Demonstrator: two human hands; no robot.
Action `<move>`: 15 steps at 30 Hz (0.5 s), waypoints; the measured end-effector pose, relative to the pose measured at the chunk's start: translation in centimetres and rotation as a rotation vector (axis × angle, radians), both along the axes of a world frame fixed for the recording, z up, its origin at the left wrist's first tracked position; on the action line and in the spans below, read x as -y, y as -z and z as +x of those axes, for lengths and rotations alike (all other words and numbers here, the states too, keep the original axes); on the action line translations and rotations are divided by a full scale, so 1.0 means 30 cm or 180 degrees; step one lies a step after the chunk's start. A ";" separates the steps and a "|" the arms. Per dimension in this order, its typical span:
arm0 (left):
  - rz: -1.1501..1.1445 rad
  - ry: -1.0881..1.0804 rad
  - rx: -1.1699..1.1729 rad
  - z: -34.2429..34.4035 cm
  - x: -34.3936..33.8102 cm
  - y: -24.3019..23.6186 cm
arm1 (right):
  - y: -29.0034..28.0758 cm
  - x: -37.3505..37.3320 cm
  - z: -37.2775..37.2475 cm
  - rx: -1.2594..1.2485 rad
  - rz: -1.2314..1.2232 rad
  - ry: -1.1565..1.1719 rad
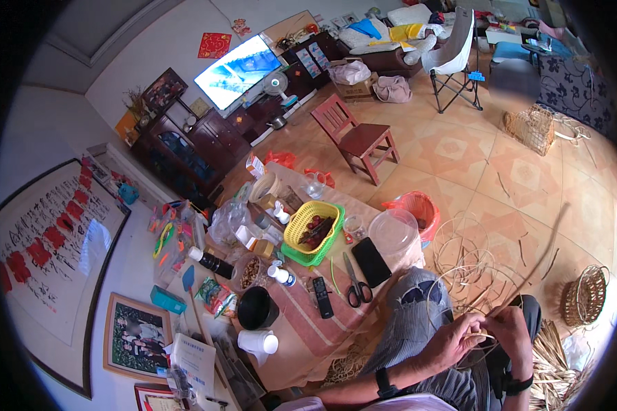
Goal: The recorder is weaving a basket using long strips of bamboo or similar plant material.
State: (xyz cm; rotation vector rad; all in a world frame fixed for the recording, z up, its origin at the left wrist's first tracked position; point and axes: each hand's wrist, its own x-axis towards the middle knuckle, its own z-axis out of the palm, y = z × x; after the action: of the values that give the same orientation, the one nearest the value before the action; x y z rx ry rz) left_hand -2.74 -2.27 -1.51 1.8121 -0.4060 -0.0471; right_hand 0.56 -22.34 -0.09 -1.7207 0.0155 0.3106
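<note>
My left hand (454,340) and my right hand (513,331) meet above my lap at the lower right. Both are closed, fingers pinched together on thin, pale cane strips (479,335). Fine loops of the same material spread out over my knees and beyond them. A longer, darker brown strip (554,240) slants from near my right hand toward the upper right. Exactly where each strip runs between my fingers is hidden.
Left of my knees, a table holds scissors (355,282), a black phone (371,262), a remote (322,297) and a yellow basket (312,227) of dark red fruit. A red-lined bin (418,211), woven baskets (585,295) and a wooden chair (364,140) stand on the tiled floor.
</note>
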 end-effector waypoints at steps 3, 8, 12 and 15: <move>0.0152 0.0075 0.0672 0.007 -0.005 -0.004 | 0.035 0.001 0.024 -0.0221 -0.0505 -0.0329; 0.0327 0.0268 0.0671 -0.003 0.000 -0.013 | 0.015 -0.032 -0.005 0.0966 -0.1796 -0.0061; 0.0258 0.0265 0.0445 -0.007 0.009 -0.034 | -0.028 -0.072 -0.150 0.1715 -0.1549 0.1432; 0.0187 0.0434 0.0288 0.020 -0.001 -0.058 | -0.028 -0.107 -0.262 0.2205 -0.1452 0.1134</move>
State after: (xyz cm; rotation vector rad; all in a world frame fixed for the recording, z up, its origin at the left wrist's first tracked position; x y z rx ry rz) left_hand -2.13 -2.26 0.22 1.8467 -0.5977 -0.0725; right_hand -7.31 -19.13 0.75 -2.1519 -0.1209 -0.6020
